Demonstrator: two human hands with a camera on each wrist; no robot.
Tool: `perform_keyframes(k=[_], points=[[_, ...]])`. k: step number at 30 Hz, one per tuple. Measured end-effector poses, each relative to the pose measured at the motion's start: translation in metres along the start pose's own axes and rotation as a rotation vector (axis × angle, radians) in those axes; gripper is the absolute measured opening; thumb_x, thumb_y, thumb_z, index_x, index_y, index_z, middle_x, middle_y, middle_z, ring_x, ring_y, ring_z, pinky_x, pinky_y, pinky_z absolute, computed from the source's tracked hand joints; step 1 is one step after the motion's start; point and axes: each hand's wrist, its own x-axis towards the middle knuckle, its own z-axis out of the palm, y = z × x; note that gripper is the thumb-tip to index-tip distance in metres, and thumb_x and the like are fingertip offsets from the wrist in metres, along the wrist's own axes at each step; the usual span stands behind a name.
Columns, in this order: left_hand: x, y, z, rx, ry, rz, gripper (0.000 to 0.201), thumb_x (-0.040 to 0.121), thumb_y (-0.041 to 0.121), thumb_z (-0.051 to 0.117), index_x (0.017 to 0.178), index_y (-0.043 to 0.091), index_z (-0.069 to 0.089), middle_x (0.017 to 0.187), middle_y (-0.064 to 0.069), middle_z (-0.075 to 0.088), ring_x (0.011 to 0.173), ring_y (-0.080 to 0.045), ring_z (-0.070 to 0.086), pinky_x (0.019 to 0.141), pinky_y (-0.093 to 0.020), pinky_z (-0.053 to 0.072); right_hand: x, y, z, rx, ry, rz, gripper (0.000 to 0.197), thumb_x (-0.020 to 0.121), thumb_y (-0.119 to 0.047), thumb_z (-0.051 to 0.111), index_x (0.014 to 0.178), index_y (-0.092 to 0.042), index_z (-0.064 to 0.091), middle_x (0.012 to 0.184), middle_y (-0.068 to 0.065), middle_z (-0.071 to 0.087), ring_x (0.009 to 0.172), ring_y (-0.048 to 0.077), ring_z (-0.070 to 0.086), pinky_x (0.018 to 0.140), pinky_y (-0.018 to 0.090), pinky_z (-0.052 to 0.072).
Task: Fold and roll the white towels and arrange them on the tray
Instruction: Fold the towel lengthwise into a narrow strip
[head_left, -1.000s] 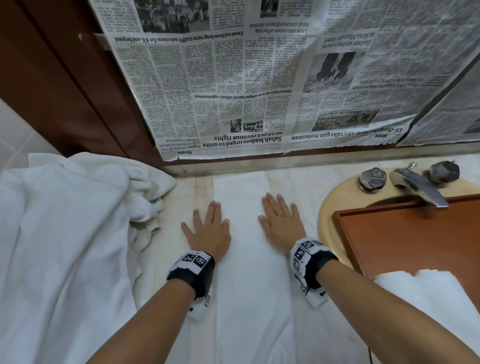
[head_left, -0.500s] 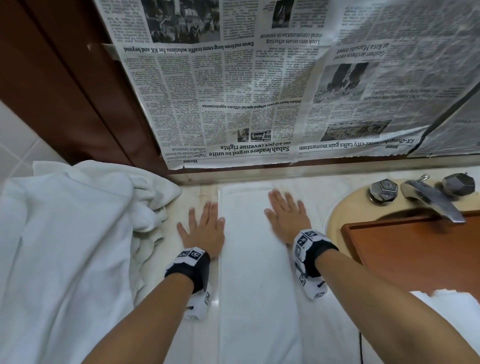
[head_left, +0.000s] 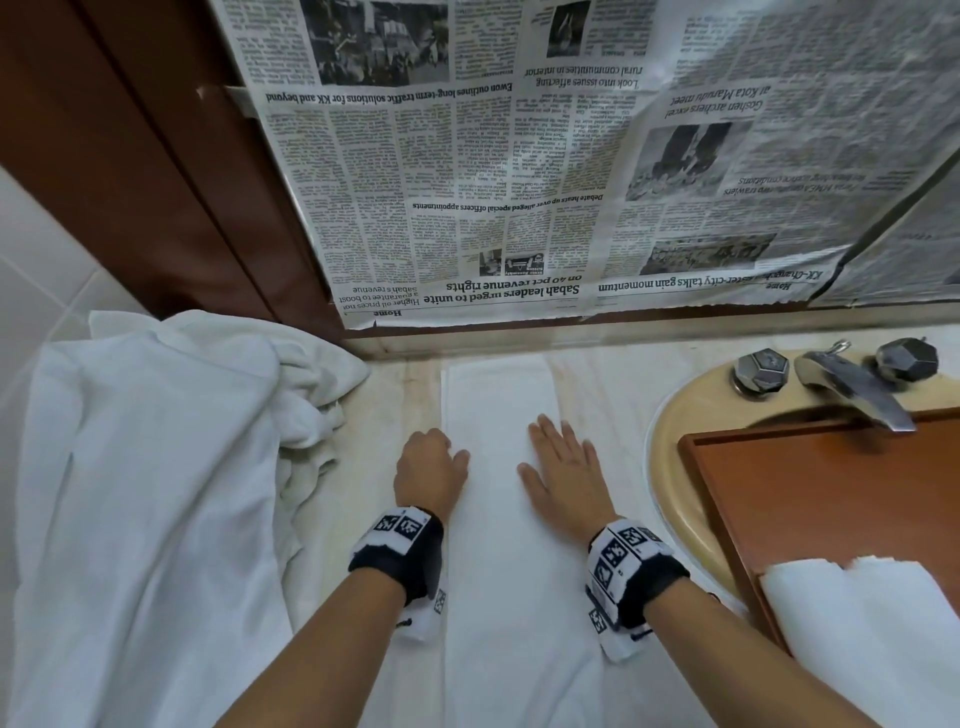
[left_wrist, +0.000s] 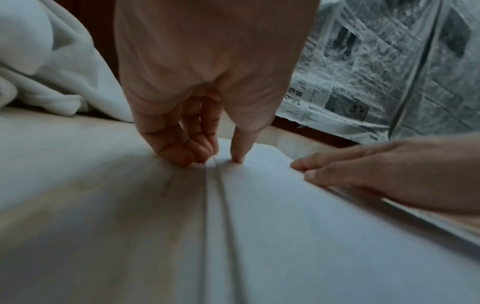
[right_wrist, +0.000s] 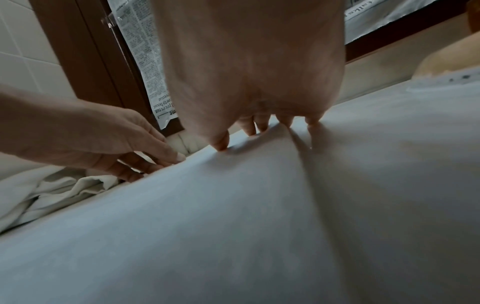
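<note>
A long folded white towel (head_left: 498, 395) lies lengthwise on the marble counter. My left hand (head_left: 434, 457) is at its left edge with the fingers curled. In the left wrist view the left hand (left_wrist: 215, 160) pinches that edge of the towel (left_wrist: 285, 226), thumb on top. My right hand (head_left: 563, 467) lies flat on the towel's right half, fingers straight; the right wrist view shows this right hand (right_wrist: 259, 131) pressing the cloth (right_wrist: 233, 226). A brown wooden tray (head_left: 831, 493) sits across the sink at the right, with a white towel (head_left: 872, 623) on its near end.
A big heap of loose white towels (head_left: 156, 467) fills the counter at the left. The beige sink (head_left: 670, 431) with a metal faucet (head_left: 852, 384) and two knobs is at the right. Newspaper (head_left: 519, 182) covers the wall behind.
My left hand, flat beside the towel before, has curled its fingers onto the towel's left edge. My right hand stays flat on the towel.
</note>
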Motion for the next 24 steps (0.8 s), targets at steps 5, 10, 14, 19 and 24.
perform_keyframes(k=[5,10,14,19,24], points=[[0.002,0.010,-0.003,-0.128,-0.047,-0.136,0.021,0.090,0.023,0.064,0.102,0.005,0.069,0.102,-0.009,0.067,0.098,-0.031,0.064,0.070,-0.029,0.042,-0.001,0.003,0.001,0.051,0.033,-0.003,0.060,0.105,-0.040,0.033,0.158,-0.021,0.013,0.166,-0.007,-0.001,0.153,0.017,-0.004,0.122,0.039,-0.004],[0.005,0.010,-0.007,-0.239,-0.109,-0.199,0.035,0.078,0.005,0.058,0.052,0.020,0.039,0.056,0.002,0.039,0.055,-0.019,0.039,0.049,-0.023,0.026,-0.003,0.004,0.002,0.088,0.058,-0.004,0.059,0.104,-0.040,0.036,0.157,-0.023,0.016,0.166,-0.008,0.002,0.153,0.015,-0.003,0.121,0.037,-0.005],[0.003,0.009,-0.012,-0.223,-0.097,-0.228,0.024,0.080,0.008,0.058,0.059,0.016,0.050,0.064,0.000,0.049,0.062,-0.023,0.048,0.053,-0.024,0.034,-0.003,0.003,0.002,0.097,0.067,0.004,0.059,0.104,-0.040,0.039,0.157,-0.023,0.019,0.166,-0.008,0.004,0.153,0.016,-0.002,0.121,0.037,-0.005],[0.002,0.013,-0.018,-0.246,-0.089,-0.247,0.005,0.083,0.007,0.054,0.086,0.011,0.055,0.086,-0.003,0.052,0.078,-0.026,0.052,0.067,-0.028,0.041,-0.002,0.000,0.002,0.108,0.067,0.030,0.062,0.103,-0.042,0.039,0.157,-0.023,0.016,0.166,-0.007,0.002,0.153,0.016,-0.002,0.121,0.038,-0.005],[0.006,0.015,-0.018,-0.230,-0.086,-0.255,0.026,0.084,0.008,0.053,0.063,0.014,0.037,0.070,-0.001,0.041,0.058,-0.019,0.037,0.051,-0.026,0.027,-0.003,-0.001,0.002,0.084,0.053,0.032,0.064,0.103,-0.045,0.037,0.158,-0.024,0.013,0.166,-0.008,-0.001,0.153,0.015,-0.004,0.121,0.037,-0.006]])
